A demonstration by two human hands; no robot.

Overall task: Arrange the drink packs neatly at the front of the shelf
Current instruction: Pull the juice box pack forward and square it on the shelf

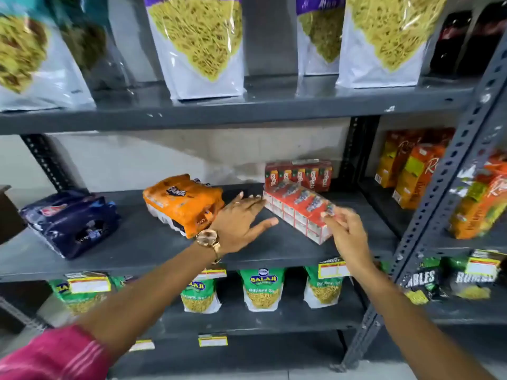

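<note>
On the middle grey shelf [153, 242] lie four drink packs. A red multipack [297, 211] lies flat and slanted toward the front right. My right hand [347, 229] pinches its near right corner. My left hand [241, 218], fingers spread, touches its far left end with the fingertips. A second red pack [299, 175] stands upright behind it against the wall. To the left an orange pack [183, 204] lies tilted, just beside my left wrist. A dark blue pack [70, 220] lies at the far left of the shelf.
White snack bags [197, 45] stand on the shelf above. Green snack bags [262, 289] hang below the shelf front. A perforated grey upright [439, 193] rises on the right, with orange juice cartons [411, 171] on the neighbouring rack behind it.
</note>
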